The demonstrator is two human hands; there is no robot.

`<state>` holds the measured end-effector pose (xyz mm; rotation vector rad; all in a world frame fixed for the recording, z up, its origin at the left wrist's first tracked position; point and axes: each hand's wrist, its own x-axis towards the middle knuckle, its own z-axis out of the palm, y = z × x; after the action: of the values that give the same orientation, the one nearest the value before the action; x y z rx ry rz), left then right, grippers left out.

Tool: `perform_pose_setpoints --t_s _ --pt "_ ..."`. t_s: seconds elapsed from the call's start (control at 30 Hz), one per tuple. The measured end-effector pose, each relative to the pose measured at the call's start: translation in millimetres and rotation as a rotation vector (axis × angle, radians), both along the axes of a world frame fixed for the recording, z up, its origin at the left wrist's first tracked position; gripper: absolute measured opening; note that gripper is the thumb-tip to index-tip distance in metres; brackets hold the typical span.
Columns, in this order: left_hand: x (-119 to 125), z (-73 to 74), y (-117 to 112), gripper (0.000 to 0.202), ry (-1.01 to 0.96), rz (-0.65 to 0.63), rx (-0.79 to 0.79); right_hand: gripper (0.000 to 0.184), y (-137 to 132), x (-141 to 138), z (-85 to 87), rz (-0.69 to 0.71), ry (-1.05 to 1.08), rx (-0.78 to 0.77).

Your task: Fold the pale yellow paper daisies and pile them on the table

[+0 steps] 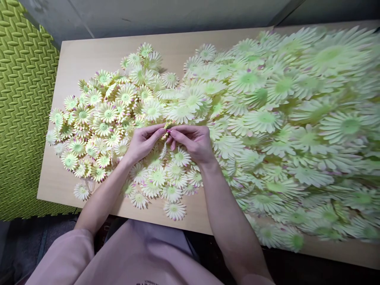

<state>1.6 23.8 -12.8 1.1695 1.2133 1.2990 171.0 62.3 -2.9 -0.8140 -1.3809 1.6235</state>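
My left hand [144,141] and my right hand [194,143] meet at the middle of the table, fingertips pinched together. Between them is a small artificial flower piece [165,135], yellowish with a magenta tip, its shape mostly hidden by the fingers. Below the hands and on both sides lie loose daisy-like artificial flower heads, pale yellow-green with pinkish petal tips. A tighter pile of smaller ones [102,127] sits left of my left hand. Larger, looser flower heads [265,120] spread to the right of my right hand.
A light wooden table [86,53] carries the flowers. Green textured foam matting [26,111] stands along its left side. Behind the far edge is a grey wall [178,16]. One flower head [175,209] lies close to the near edge.
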Motion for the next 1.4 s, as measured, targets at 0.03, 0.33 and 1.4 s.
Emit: perform_pose_setpoints --t_s 0.03,0.33,1.4 --pt "0 -0.2 0 0.028 0.0 0.001 0.002 0.01 0 0 -0.4 -0.002 -0.006 -0.005" --pt "0 -0.4 0 0.03 0.005 -0.027 0.017 0.01 3 1 -6.8 -0.005 0.004 -0.019" --pt "5 8.7 -7 0.056 -0.036 -0.16 0.053 0.01 2 2 -6.3 -0.026 -0.116 0.005"
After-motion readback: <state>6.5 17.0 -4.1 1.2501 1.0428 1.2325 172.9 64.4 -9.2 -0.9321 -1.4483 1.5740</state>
